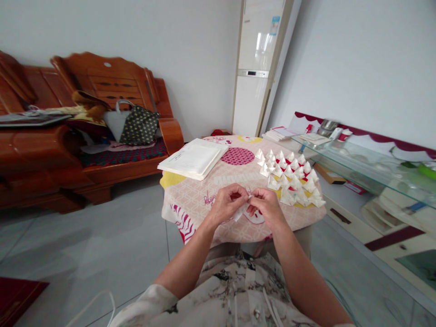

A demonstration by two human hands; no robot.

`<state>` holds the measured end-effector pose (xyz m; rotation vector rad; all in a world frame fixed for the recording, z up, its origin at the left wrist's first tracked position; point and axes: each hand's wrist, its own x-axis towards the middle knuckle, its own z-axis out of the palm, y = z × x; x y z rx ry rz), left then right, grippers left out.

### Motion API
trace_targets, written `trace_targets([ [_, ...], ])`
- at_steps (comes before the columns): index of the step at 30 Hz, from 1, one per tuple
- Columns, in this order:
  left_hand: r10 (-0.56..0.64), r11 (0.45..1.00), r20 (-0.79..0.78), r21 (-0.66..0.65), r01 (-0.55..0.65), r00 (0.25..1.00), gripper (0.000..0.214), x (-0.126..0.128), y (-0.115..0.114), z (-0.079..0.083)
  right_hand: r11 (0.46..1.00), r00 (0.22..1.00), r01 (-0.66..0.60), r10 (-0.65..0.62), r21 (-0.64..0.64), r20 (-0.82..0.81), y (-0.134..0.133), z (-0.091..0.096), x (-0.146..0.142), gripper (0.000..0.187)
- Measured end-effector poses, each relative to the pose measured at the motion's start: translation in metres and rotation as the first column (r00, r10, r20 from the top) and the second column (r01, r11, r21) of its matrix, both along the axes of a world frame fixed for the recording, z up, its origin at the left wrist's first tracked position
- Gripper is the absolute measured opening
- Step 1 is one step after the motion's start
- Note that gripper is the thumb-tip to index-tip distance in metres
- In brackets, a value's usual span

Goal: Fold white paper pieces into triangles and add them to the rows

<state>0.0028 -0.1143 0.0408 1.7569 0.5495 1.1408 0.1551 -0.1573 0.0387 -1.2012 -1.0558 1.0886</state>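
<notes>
Between my fingertips is a small piece of white paper (241, 212), partly hidden by my hands, above the near part of the table. My left hand (231, 200) pinches it from the left, thumb and index finger together. From the right, my right hand (267, 206) pinches the same piece, its fingers curled and meeting the left fingertips. To the right on the table stand several white folded paper shapes (295, 181) with pointed tops, set close together in rows. A stack of white paper sheets (194, 159) lies at the table's back left.
A patterned pink cloth (190, 200) covers the small table. A glass-shelved cabinet (368, 170) holding papers and cups runs along the right. A wooden sofa (116, 81) with bags stands at left, and a tall white air conditioner (252, 95) behind.
</notes>
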Motion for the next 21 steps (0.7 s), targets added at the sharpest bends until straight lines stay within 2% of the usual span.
trace_targets([
  [4, -0.045, 0.990, 0.059, -0.128, 0.052, 0.997, 0.026, 0.000, 0.005, -0.005, 1.000, 0.999, -0.005, 0.003, 0.027, 0.054, 0.000, -0.002, 0.002, 0.014],
  [8, -0.101, 0.964, 0.120, -0.232, 0.127, 0.988, 0.030, 0.002, 0.010, -0.010, 0.996, 0.997, -0.061, 0.059, 0.057, 0.046, 0.001, -0.003, 0.005, 0.015],
  [13, -0.123, 0.939, 0.152, -0.301, 0.165, 0.981, 0.036, 0.002, 0.012, -0.012, 0.989, 0.990, -0.127, 0.131, 0.083, -0.055, -0.002, -0.001, 0.007, 0.025],
  [17, -0.145, 0.914, 0.192, -0.351, 0.206, 0.971, 0.036, 0.002, 0.010, -0.012, 0.979, 0.979, -0.183, 0.189, 0.085, -0.069, -0.003, 0.000, 0.008, 0.032],
  [21, -0.202, 0.881, 0.211, -0.387, 0.271, 0.956, 0.039, 0.002, 0.008, -0.012, 0.965, 0.966, -0.245, 0.251, 0.093, -0.064, -0.002, -0.002, 0.011, 0.050],
])
